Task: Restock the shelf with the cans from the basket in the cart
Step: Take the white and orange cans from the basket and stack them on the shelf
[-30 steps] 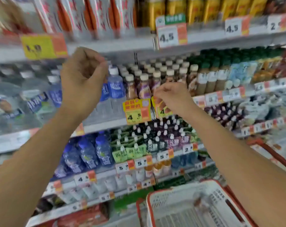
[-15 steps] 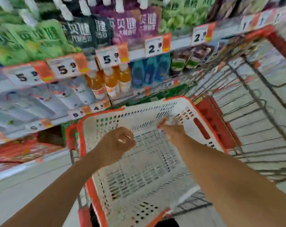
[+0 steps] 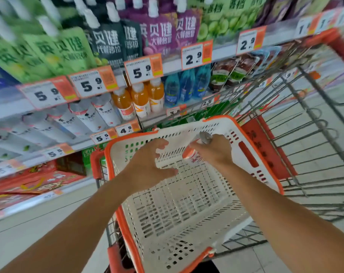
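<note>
The right hand (image 3: 213,152) curls its fingers around a can (image 3: 194,152) at 1 o'clock in the basket (image 3: 252,186) – no other can shows there, so I judge the restocking is nearly done. The left hand (image 3: 147,168) hovers at 11 o'clock, fingers spread, holding nothing – this can must go to the shelf (image 3: 171,66)

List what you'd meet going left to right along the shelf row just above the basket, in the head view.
White bottles → orange bottles → blue bottles → dark pouches.
</note>
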